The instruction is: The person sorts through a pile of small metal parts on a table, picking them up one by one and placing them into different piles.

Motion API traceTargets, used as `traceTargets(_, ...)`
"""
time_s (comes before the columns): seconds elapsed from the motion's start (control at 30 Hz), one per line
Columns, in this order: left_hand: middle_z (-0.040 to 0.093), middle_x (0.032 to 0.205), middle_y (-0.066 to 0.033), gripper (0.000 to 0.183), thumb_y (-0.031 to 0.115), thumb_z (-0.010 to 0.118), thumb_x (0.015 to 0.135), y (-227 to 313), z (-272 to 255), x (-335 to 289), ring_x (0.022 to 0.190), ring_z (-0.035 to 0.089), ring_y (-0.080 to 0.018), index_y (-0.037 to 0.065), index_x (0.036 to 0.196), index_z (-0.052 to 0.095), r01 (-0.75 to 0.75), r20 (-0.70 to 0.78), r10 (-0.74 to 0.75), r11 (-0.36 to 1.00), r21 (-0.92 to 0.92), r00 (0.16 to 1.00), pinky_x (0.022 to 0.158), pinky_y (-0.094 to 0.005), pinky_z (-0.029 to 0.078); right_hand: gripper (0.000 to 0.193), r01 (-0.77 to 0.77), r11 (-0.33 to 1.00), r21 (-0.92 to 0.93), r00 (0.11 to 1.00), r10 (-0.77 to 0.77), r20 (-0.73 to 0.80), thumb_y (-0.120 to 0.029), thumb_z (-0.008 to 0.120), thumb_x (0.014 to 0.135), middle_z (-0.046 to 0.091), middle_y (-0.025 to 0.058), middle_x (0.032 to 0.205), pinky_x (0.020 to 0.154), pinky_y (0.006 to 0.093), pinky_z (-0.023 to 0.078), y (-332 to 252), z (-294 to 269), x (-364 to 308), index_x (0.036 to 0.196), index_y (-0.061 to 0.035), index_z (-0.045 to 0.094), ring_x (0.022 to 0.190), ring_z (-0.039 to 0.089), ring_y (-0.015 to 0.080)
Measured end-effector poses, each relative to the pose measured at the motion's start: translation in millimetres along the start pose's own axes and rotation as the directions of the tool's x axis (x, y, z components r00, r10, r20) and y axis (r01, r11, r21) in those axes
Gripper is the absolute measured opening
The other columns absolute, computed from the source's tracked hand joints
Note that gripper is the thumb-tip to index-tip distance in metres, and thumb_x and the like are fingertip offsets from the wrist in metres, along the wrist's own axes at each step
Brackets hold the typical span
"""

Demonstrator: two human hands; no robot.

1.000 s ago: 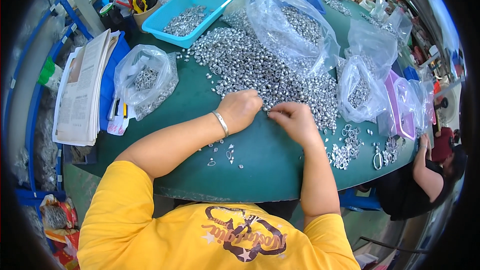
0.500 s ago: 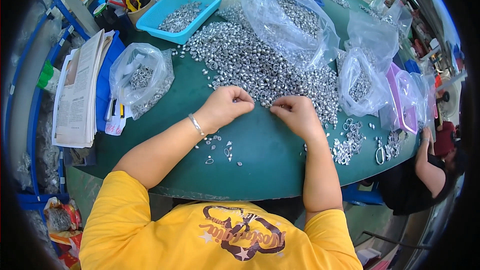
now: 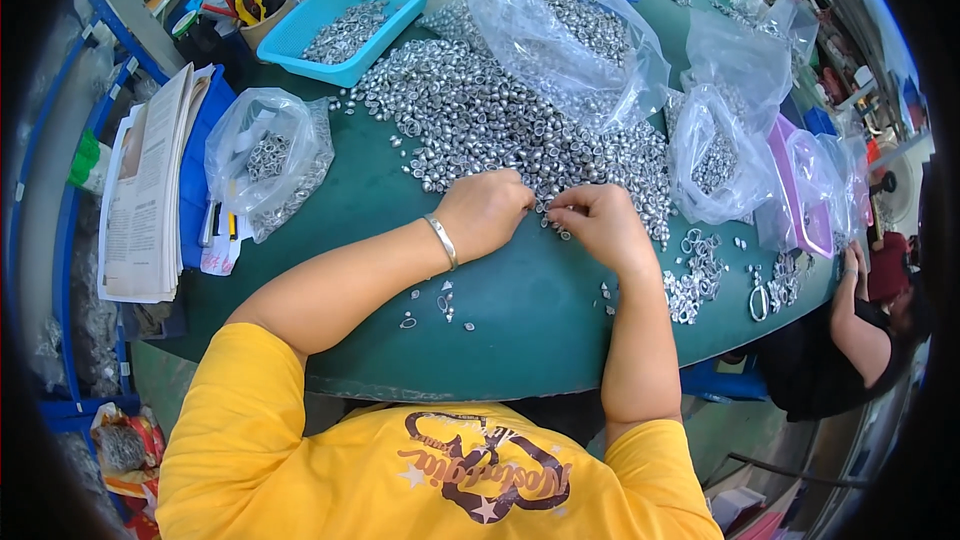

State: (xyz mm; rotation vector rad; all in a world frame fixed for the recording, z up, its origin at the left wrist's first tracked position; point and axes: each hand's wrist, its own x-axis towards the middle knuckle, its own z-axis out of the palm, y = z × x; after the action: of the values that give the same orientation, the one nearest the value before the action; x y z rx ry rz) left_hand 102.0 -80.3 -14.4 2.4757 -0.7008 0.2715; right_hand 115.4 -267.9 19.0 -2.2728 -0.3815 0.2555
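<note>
A wide heap of small silvery oval metal pieces point(image 3: 540, 145) lies on the green tabletop point(image 3: 510, 310). At its near edge, my left hand point(image 3: 487, 210) is closed with the fingers curled in, and a silver bangle circles that wrist. Close to its right, my right hand point(image 3: 606, 224) pinches thumb and forefinger together beside some pieces at the heap's edge. Whatever either hand holds is hidden or too small to make out. A few loose metal pieces point(image 3: 447, 302) are scattered below my left forearm. More linked silvery pieces point(image 3: 695, 275) lie right of my right forearm.
Behind the heap stand a turquoise basket point(image 3: 349, 68) and an open plastic bag point(image 3: 480, 10) of pieces. Another bag point(image 3: 225, 145) and papers point(image 3: 150, 190) sit left. Right are a bag point(image 3: 750, 190), a purple tray point(image 3: 783, 155) and another person point(image 3: 858, 335).
My left hand has moved right toward my right hand, its fingers curling in from a visible pinch. My right hand stays pinched near the heap. The whole view has shifted slightly.
</note>
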Motion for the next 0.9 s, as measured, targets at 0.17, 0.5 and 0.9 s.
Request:
traceTargets(0.17,0.056,0.074,-0.0073,0.004,0.009,0.062,0.074,0,-3,0,0.07,0.059,-0.0278,0.009,0.077,0.065,-0.028,0.06,0.023,0.996,0.087,0.998,0.062,-0.0385,0.049,0.013,0.003,0.978,-0.211,0.999,0.007,0.046,-0.012,0.067,0.071,0.066,0.0123,0.074,0.067,0.0354,0.049,3,5,0,0.082,-0.0059,0.069,0.07,0.063,0.0281)
traceTargets(0.5,0.055,0.072,-0.0069,0.005,0.009,0.064,0.073,8,13,11,0.068,0.059,-0.0269,0.009,0.078,0.065,-0.089,-0.025,0.092,0.991,0.103,0.995,0.059,-0.0364,0.049,0.007,-0.103,0.172,0.98,0.994,-0.004,0.105,-0.007,0.058,0.079,0.047,-0.0003,0.057,0.037,0.0191,0.026,19,-26,6,0.081,-0.0011,0.057,0.046,0.038,0.007)
traceTargets(0.9,0.05,0.066,-0.0028,0.005,0.007,0.05,0.08,3,-35,-1,0.052,0.042,-0.0076,0.004,0.076,0.052,0.538,0.562,-0.39,-0.182,-0.823,0.729,0.041,-0.0215,0.031,0.013,-0.043,0.951,-0.306,0.994,0.07,0.078,-0.014,0.064,0.072,0.066,0.013,0.078,0.071,0.0377,0.049,2,-8,-6,0.082,-0.0096,0.07,0.075,0.063,0.0295)
